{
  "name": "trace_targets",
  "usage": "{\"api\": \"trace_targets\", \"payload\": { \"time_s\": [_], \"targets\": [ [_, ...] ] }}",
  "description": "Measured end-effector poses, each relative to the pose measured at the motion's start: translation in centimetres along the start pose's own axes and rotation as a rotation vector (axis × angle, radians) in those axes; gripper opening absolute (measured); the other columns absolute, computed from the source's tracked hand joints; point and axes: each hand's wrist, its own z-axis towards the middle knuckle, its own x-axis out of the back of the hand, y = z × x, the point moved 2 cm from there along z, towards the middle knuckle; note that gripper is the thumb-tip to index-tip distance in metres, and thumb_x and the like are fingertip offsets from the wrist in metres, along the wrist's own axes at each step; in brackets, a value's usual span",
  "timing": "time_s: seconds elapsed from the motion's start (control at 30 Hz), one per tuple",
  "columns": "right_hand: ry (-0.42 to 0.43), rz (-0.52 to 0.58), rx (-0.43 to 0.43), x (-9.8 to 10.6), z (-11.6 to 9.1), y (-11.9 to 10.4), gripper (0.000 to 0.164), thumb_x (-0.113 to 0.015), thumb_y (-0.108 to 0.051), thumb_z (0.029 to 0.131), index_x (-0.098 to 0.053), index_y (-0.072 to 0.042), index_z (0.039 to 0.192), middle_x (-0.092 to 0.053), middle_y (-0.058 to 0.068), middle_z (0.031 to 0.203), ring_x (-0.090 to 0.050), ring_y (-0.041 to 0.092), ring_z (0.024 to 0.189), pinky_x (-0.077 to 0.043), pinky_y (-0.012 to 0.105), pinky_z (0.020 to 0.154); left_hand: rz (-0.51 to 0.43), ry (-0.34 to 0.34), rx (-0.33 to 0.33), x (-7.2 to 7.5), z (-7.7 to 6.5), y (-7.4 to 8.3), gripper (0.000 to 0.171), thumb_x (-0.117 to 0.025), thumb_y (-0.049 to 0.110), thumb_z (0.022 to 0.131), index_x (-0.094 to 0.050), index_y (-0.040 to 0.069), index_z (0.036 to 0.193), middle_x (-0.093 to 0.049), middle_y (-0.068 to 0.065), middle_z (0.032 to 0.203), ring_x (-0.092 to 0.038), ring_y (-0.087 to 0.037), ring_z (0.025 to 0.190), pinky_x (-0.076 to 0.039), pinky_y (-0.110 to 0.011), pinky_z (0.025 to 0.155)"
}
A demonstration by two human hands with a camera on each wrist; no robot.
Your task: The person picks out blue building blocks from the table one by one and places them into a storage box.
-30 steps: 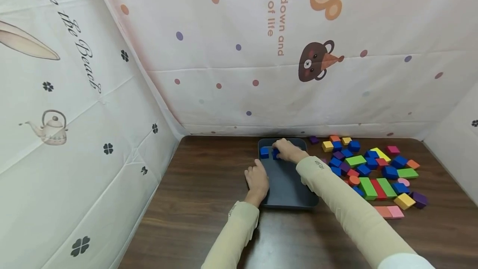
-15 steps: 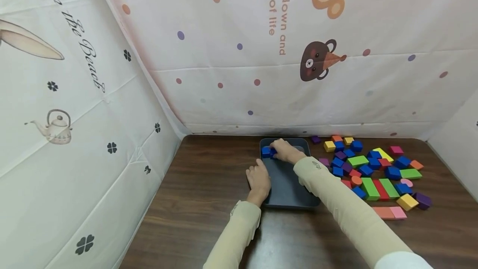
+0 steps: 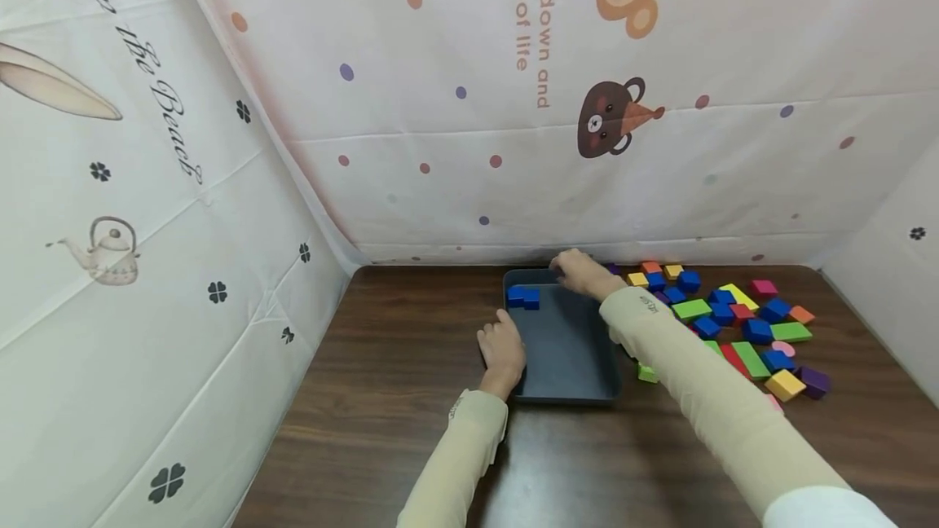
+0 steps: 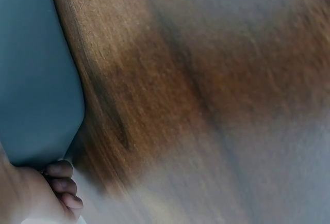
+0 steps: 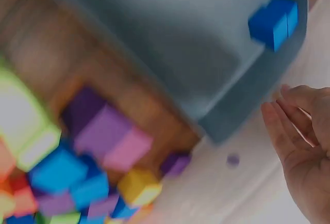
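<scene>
Two blue blocks (image 3: 523,297) sit side by side in the far left corner of a dark grey tray (image 3: 565,353); the right wrist view shows the blue blocks (image 5: 273,24) touching each other. My left hand (image 3: 502,351) holds the tray's left side. In the left wrist view that hand's curled fingers (image 4: 63,185) are against the tray's edge. Over the tray's far rim is my right hand (image 3: 583,274), away from the blocks. The right wrist view shows this hand (image 5: 304,146) with fingers and thumb apart and nothing between them.
Right of the tray lies a loose spread of coloured blocks (image 3: 751,331), partly covered by the right sleeve (image 3: 697,373). A printed cloth (image 3: 440,194) hangs behind the brown wooden table (image 3: 396,332). Another cloth wall (image 3: 242,267) stands on the left.
My right hand has slid a blue block left against the other one, let it go, and moved right and up to the tray's far rim. The left hand stays at the tray's side.
</scene>
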Motion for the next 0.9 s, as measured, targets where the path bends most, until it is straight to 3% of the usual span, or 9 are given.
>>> {"api": "trace_targets", "payload": {
  "time_s": [0.2,0.4,0.6,0.8,0.9],
  "targets": [
    [0.056,-0.004,0.003,3.7,-2.1,4.0,0.029,-0.058,0.008,0.092,-0.065,0.016,0.119,-0.069,0.032,0.118,-0.066,0.047,0.112,-0.055,0.052,0.094,-0.004,0.039,-0.004,0.1,-0.2,-0.3,0.052,-0.077,0.033,0.09,-0.05,0.005,0.124,-0.073,-0.011,0.096,-0.067,-0.027,0.093,-0.049,-0.04,0.087],
    [0.073,-0.002,-0.093,5.9,-5.8,7.8,0.027,-0.056,0.005,0.096,-0.062,0.014,0.121,-0.065,0.034,0.117,-0.064,0.048,0.108,-0.054,0.054,0.089,0.007,0.09,-0.025,0.4,-0.7,-0.1,0.053,-0.079,0.034,0.088,-0.05,0.005,0.121,-0.073,-0.01,0.093,-0.066,-0.026,0.089,-0.049,-0.038,0.083],
    [0.058,-0.048,-0.19,4.5,-7.9,10.7,0.034,-0.058,0.002,0.095,-0.061,0.015,0.125,-0.064,0.037,0.121,-0.066,0.047,0.103,-0.055,0.055,0.086,-0.001,0.076,-0.007,0.1,-0.2,-0.4,0.051,-0.079,0.034,0.089,-0.051,0.006,0.12,-0.074,-0.01,0.092,-0.067,-0.026,0.089,-0.049,-0.039,0.084],
    [0.023,-0.047,-0.222,1.6,-8.8,12.7,0.043,-0.06,0.001,0.093,-0.054,0.015,0.133,-0.058,0.039,0.128,-0.058,0.053,0.113,-0.051,0.061,0.092,0.007,0.068,-0.001,-0.7,0.2,-0.3,0.049,-0.079,0.033,0.088,-0.05,0.008,0.119,-0.074,-0.008,0.091,-0.066,-0.025,0.089,-0.049,-0.038,0.084],
    [0.013,-0.061,-0.231,0.7,-8.7,13.1,0.036,-0.063,-0.002,0.093,-0.058,0.018,0.123,-0.055,0.041,0.123,-0.059,0.052,0.108,-0.051,0.059,0.09,0.009,0.074,-0.006,-0.6,0.3,-0.2,0.05,-0.079,0.033,0.088,-0.051,0.007,0.121,-0.073,-0.008,0.091,-0.066,-0.025,0.089,-0.049,-0.038,0.084]
  ]
}}
